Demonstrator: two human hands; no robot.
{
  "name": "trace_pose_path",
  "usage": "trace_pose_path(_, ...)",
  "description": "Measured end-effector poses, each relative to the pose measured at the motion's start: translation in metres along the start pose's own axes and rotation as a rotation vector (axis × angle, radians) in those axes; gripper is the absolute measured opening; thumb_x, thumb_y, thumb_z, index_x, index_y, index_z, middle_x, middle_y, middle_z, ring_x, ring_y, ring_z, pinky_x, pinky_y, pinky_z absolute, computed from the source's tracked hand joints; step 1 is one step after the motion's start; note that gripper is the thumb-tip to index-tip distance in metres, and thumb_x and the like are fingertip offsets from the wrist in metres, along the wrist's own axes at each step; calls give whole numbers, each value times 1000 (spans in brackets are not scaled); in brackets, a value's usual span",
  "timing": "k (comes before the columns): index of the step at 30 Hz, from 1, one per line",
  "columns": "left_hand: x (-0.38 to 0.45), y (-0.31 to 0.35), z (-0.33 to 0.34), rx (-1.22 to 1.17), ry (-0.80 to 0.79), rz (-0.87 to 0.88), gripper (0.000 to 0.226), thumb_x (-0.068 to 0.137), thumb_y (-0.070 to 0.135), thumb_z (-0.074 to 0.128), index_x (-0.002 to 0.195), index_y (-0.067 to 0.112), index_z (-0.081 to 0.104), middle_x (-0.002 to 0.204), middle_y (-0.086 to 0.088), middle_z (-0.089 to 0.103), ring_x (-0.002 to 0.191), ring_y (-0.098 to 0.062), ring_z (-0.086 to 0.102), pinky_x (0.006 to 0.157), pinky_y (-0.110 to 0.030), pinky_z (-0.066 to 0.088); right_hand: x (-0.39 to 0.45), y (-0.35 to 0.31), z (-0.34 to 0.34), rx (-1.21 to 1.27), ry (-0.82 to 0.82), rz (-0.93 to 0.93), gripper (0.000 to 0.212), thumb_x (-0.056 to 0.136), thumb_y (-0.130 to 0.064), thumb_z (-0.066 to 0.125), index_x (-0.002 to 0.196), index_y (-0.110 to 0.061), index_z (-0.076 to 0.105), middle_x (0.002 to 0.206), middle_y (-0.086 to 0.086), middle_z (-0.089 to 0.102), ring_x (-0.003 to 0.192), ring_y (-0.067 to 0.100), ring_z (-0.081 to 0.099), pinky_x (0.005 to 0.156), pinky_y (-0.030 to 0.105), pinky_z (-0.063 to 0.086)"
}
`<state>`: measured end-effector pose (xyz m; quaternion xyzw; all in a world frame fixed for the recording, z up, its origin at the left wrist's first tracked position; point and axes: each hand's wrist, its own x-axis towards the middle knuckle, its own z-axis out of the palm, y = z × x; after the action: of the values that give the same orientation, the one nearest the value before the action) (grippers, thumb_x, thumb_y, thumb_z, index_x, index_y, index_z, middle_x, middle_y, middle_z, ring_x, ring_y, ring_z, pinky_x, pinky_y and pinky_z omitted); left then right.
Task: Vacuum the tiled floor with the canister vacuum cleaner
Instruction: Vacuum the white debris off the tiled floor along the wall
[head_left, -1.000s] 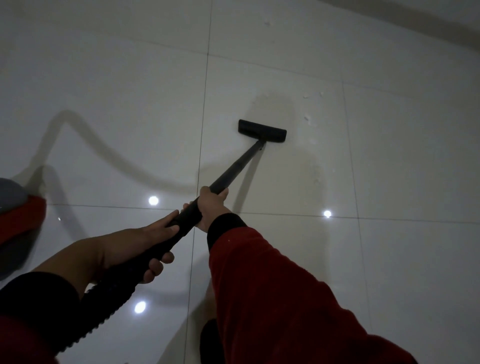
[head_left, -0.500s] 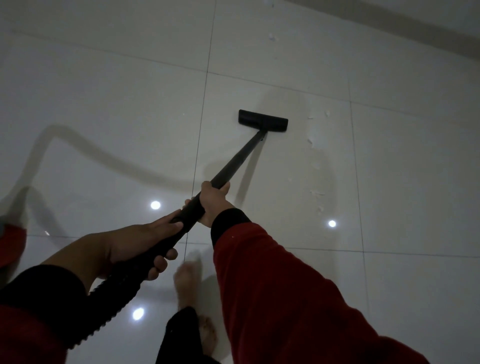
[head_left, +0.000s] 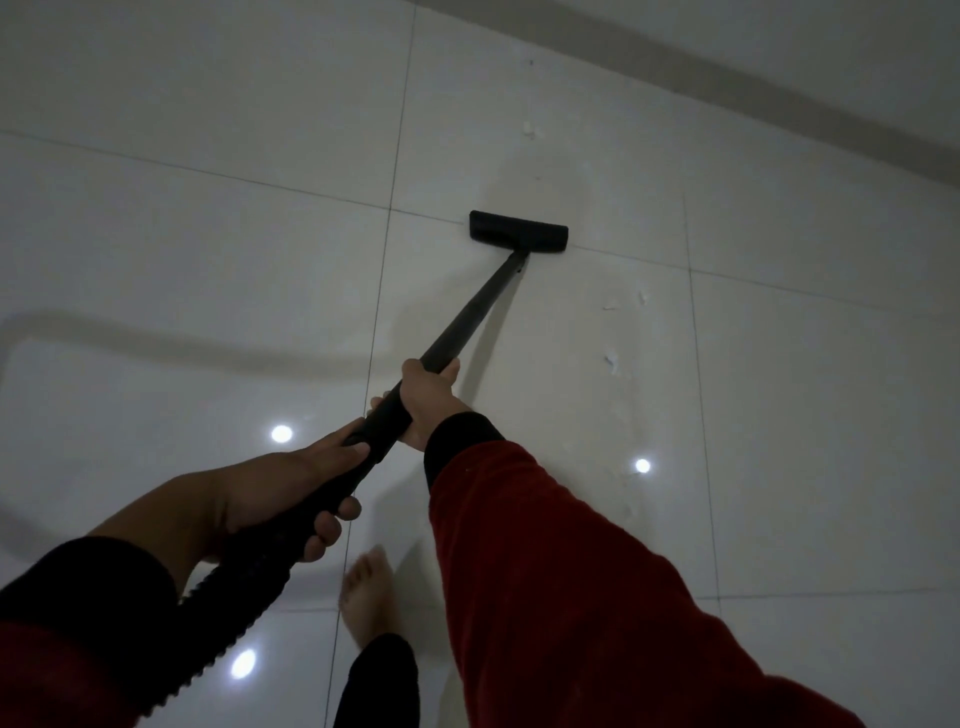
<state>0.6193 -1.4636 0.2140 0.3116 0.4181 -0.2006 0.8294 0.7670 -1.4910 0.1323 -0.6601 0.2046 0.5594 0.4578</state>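
A black vacuum wand (head_left: 467, 322) slants from my hands up to its flat black floor head (head_left: 518, 233), which rests on a grout line of the glossy white tiled floor (head_left: 208, 260). My right hand (head_left: 428, 397) grips the wand higher up. My left hand (head_left: 291, 488) holds it lower down, where the ribbed black hose (head_left: 228, 618) begins. Small white scraps (head_left: 612, 362) lie on the tile to the right of the wand. The canister is out of view.
A wall base (head_left: 779, 88) runs across the top right, beyond the floor head. My bare foot (head_left: 368, 597) stands on the tile below my hands. One more white scrap (head_left: 529, 130) lies ahead of the head. Ceiling lights reflect as bright spots.
The floor head has slid forward onto the grout line, closer to the wall. My foot has stepped forward, and the red canister at the left edge has dropped out of view.
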Motion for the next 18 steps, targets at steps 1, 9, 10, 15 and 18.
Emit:
trace_pose_path(1,3,10,-2,-5,1,-1,22,97,37,41,106,55,48,61,-4,48,42,-10,41,38,-21,41,5,-10,4,-7,6,-7,72,97,-24,43,147,-47,-3,116,14,55,73,23,61,59,36,55)
trace_pose_path(9,26,84,-8,-44,3,-4,20,98,37,40,101,55,49,60,-4,47,41,-9,40,37,-20,41,32,-82,24,-61,5,-3,73,97,-24,42,148,-46,-6,101,13,54,72,23,62,61,39,53)
trace_pose_path(10,31,94,-8,-49,2,-1,20,98,37,40,101,55,48,60,-4,46,41,-9,40,37,-19,40,37,-92,26,-68,7,0,73,97,-25,43,148,-45,-5,101,13,55,73,23,63,63,39,54)
trace_pose_path(15,56,142,-9,-75,1,16,21,98,38,40,106,55,48,59,-3,47,41,-9,40,37,-20,40,60,-144,32,-100,-4,-12,73,98,-25,41,148,-46,-8,100,11,54,72,23,62,68,40,54)
trace_pose_path(18,73,172,-6,-95,6,15,21,98,38,40,107,55,47,60,-3,46,42,-9,40,37,-20,40,73,-178,33,-112,-26,-11,76,98,-23,41,146,-50,-12,103,13,53,73,24,62,66,39,53)
